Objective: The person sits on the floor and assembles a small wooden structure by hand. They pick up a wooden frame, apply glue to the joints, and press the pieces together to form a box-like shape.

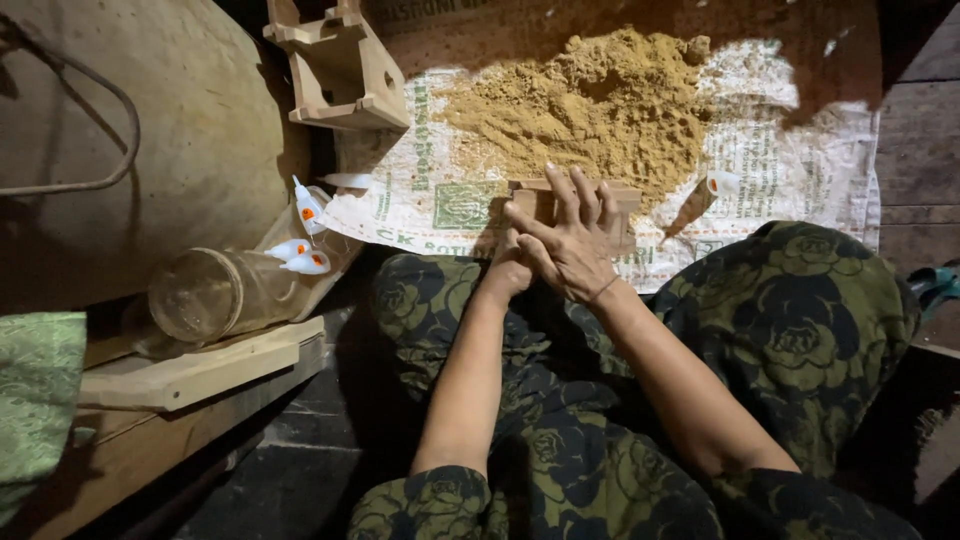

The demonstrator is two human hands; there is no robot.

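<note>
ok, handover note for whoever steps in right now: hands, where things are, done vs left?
Right hand: spread over the small wooden block, fingers on top, pressing it at the edge of the sawdust pile.
Left hand: tucked under the right, against the block's near side; grip hidden.
Around: pile lies on a printed woven sack. One small white glue bottle right of the block, three more to the left by a clear jar. A finished-looking wooden piece stands behind.
Done: block is at the sawdust.
Left: cannot tell what remains on it.
</note>
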